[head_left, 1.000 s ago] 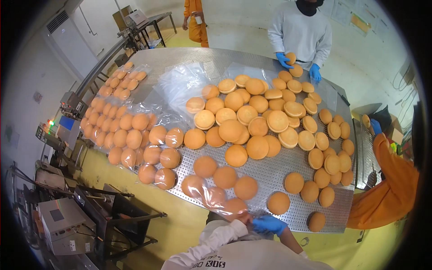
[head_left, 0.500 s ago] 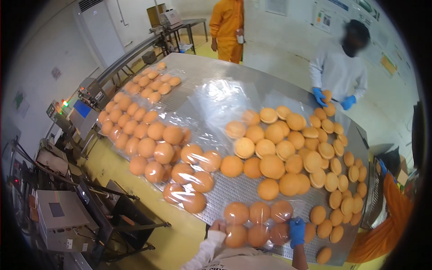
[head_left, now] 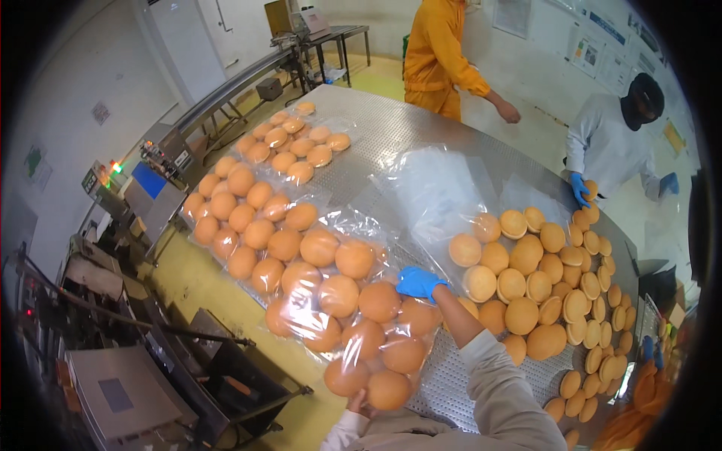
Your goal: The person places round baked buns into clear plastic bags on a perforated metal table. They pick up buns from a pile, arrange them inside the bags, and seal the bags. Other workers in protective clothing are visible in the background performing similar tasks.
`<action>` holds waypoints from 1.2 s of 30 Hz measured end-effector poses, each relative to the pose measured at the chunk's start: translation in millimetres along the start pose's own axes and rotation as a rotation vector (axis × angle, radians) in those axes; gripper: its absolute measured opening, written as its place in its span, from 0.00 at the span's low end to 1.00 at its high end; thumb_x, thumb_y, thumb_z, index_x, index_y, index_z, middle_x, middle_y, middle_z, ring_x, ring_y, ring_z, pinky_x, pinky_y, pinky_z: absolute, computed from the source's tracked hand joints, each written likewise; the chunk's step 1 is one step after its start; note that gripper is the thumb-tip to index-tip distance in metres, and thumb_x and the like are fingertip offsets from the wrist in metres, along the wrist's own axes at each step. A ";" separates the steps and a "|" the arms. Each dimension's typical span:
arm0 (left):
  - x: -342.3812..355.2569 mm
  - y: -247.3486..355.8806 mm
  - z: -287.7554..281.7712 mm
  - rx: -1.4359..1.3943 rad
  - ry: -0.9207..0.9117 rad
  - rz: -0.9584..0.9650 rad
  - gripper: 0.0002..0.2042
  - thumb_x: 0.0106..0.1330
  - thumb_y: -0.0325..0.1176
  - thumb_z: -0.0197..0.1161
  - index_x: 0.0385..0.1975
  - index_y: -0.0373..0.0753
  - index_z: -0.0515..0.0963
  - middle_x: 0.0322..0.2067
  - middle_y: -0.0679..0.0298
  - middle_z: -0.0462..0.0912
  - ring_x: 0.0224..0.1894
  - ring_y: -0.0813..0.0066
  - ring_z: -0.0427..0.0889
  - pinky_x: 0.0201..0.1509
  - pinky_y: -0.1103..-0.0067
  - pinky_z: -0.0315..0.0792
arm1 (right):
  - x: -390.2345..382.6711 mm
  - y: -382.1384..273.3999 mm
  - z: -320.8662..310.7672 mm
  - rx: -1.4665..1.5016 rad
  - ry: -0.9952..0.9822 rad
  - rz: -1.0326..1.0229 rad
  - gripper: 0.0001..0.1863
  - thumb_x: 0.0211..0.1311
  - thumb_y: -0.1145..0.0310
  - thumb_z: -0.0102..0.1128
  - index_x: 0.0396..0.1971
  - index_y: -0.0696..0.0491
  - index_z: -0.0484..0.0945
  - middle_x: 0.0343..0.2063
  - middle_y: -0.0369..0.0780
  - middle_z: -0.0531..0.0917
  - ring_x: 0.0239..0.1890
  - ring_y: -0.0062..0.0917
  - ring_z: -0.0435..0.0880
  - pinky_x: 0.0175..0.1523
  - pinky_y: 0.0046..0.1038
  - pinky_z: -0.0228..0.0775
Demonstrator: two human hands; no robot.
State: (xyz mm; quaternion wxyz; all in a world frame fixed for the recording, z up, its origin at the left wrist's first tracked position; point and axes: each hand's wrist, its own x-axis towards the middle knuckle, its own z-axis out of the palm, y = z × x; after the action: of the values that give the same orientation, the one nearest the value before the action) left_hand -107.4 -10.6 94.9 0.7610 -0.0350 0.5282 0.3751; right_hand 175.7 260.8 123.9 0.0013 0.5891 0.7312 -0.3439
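Observation:
My left hand (head_left: pixel 359 401), bare, grips the lower end of a clear plastic bag of buns (head_left: pixel 387 387) at the bottom centre. My right hand (head_left: pixel 417 283), in a blue glove, is closed on the upper end of that bag. The bag overlaps other bagged buns (head_left: pixel 256 233) along the left of the perforated metal table (head_left: pixel 376 113). Right of my right hand lie loose buns (head_left: pixel 521 316) in a spread, with a pile of flat clear bags (head_left: pixel 421 188) behind them.
A person in orange (head_left: pixel 432 52) stands behind the table. A person in white (head_left: pixel 609 150) at right holds a bun in a blue glove. An orange sleeve (head_left: pixel 647 398) shows at lower right. Machines (head_left: pixel 120 376), a conveyor (head_left: pixel 226 90) and a side table (head_left: pixel 346 30) stand at left and back.
My hands have moved the bag leftward onto the other bagged buns, the right reaching forward. The view has turned left. The person in orange behind the table has raised an arm.

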 end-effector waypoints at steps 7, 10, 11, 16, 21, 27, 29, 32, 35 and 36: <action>35.6 22.5 11.6 0.172 -0.088 0.073 0.16 0.58 0.40 0.65 0.42 0.40 0.73 0.36 0.66 0.79 0.36 0.76 0.79 0.37 0.78 0.75 | 26.4 26.6 -54.2 0.296 0.789 0.153 0.23 0.47 0.52 0.61 0.39 0.54 0.78 0.39 0.48 0.79 0.41 0.41 0.78 0.50 0.40 0.69; 106.7 -9.0 -42.5 0.244 -0.039 0.029 0.17 0.57 0.40 0.66 0.43 0.41 0.74 0.32 0.68 0.79 0.30 0.77 0.78 0.30 0.79 0.73 | 31.5 66.1 -30.0 -0.122 0.811 0.300 0.26 0.48 0.50 0.60 0.42 0.53 0.77 0.41 0.46 0.79 0.43 0.40 0.78 0.51 0.37 0.68; 108.9 -11.0 -36.5 0.202 -0.035 0.047 0.18 0.56 0.40 0.67 0.44 0.43 0.74 0.29 0.69 0.78 0.27 0.77 0.76 0.26 0.79 0.71 | 37.3 74.5 -26.1 -0.258 0.707 0.320 0.26 0.50 0.49 0.60 0.43 0.53 0.76 0.42 0.46 0.79 0.44 0.39 0.77 0.51 0.36 0.68; 63.7 14.6 -9.3 0.271 -0.146 -0.070 0.20 0.53 0.46 0.69 0.44 0.50 0.74 0.30 0.71 0.78 0.30 0.76 0.77 0.31 0.78 0.72 | 28.0 126.3 -48.7 0.093 0.584 0.358 0.20 0.57 0.54 0.53 0.41 0.53 0.78 0.41 0.47 0.79 0.43 0.40 0.77 0.51 0.35 0.68; 111.6 88.7 -82.5 0.502 0.174 0.717 0.29 0.49 0.40 0.70 0.48 0.36 0.66 0.44 0.55 0.72 0.42 0.66 0.75 0.44 0.69 0.73 | -77.2 88.9 -121.9 0.301 0.880 0.125 0.15 0.62 0.61 0.49 0.40 0.54 0.78 0.41 0.47 0.79 0.43 0.39 0.77 0.50 0.33 0.68; -37.3 132.6 119.0 0.777 0.119 1.817 0.27 0.49 0.37 0.69 0.45 0.33 0.66 0.47 0.53 0.67 0.51 0.62 0.68 0.53 0.66 0.67 | -285.1 -23.6 -86.9 -0.410 0.863 0.044 0.18 0.54 0.67 0.53 0.47 0.39 0.77 0.50 0.39 0.74 0.53 0.36 0.70 0.60 0.39 0.58; -39.3 80.8 163.5 1.256 -0.259 1.478 0.25 0.50 0.39 0.67 0.46 0.37 0.68 0.47 0.54 0.68 0.52 0.56 0.66 0.55 0.64 0.63 | -333.2 -34.4 -29.9 -0.519 0.861 0.170 0.21 0.51 0.69 0.53 0.47 0.35 0.77 0.53 0.40 0.72 0.55 0.37 0.67 0.63 0.42 0.54; -48.6 -5.0 217.5 1.741 -0.615 1.906 0.15 0.50 0.36 0.63 0.40 0.46 0.75 0.46 0.58 0.71 0.52 0.54 0.66 0.56 0.61 0.61 | -398.0 -7.2 50.3 -0.331 0.835 0.295 0.24 0.48 0.72 0.54 0.46 0.33 0.77 0.53 0.44 0.70 0.53 0.41 0.68 0.64 0.46 0.51; -10.5 -92.6 196.8 1.804 -0.758 1.923 0.15 0.49 0.34 0.61 0.40 0.50 0.77 0.45 0.59 0.71 0.50 0.57 0.67 0.54 0.63 0.61 | -457.3 34.6 142.2 -0.200 0.882 0.394 0.24 0.46 0.74 0.56 0.45 0.33 0.78 0.53 0.47 0.70 0.51 0.43 0.70 0.60 0.42 0.58; 6.9 -121.4 179.7 1.813 -0.784 1.922 0.16 0.48 0.33 0.60 0.41 0.51 0.77 0.45 0.60 0.71 0.49 0.58 0.67 0.53 0.63 0.62 | -469.9 48.0 170.1 -0.105 0.896 0.403 0.24 0.45 0.74 0.56 0.45 0.34 0.78 0.53 0.47 0.69 0.51 0.43 0.71 0.59 0.40 0.61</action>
State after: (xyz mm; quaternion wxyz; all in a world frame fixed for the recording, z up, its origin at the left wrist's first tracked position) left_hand 107.2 -13.0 126.5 0.0591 0.9509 0.1546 0.2616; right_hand 292.3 -226.0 161.3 -0.2172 0.8079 0.5476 -0.0124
